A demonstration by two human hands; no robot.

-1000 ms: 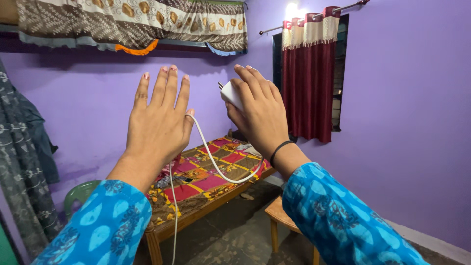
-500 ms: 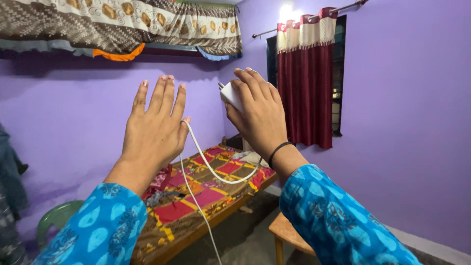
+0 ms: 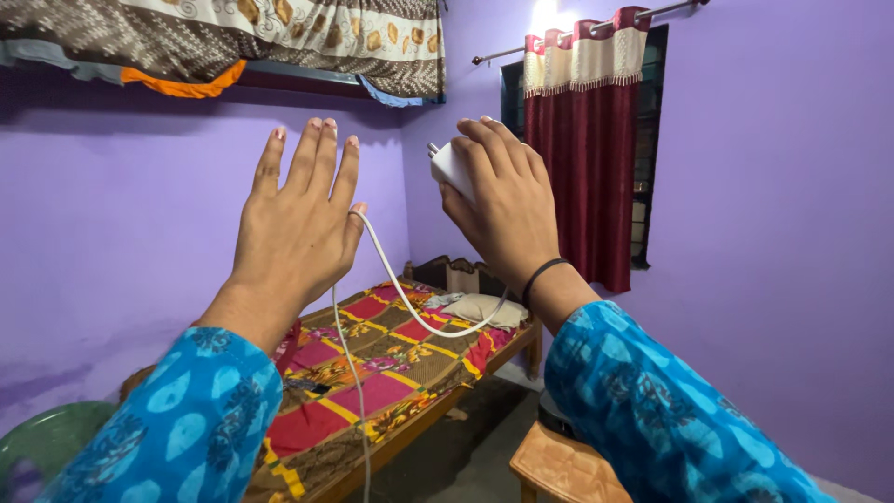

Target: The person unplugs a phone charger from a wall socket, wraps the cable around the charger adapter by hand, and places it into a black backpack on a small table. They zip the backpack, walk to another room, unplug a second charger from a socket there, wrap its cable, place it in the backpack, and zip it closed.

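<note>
Right hand gripping boxy white charger, looping cable

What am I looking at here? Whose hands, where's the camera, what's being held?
No machine here: a person wears one camera on the head, looking out over both raised bare hands. The right hand grips a white charger plug, prongs pointing up and left. Its white cable loops across to the left hand, whose fingers are spread open, the cable passing its thumb and hanging down. Behind is a bed with a checked cover, a maroon curtain and purple walls.
</note>
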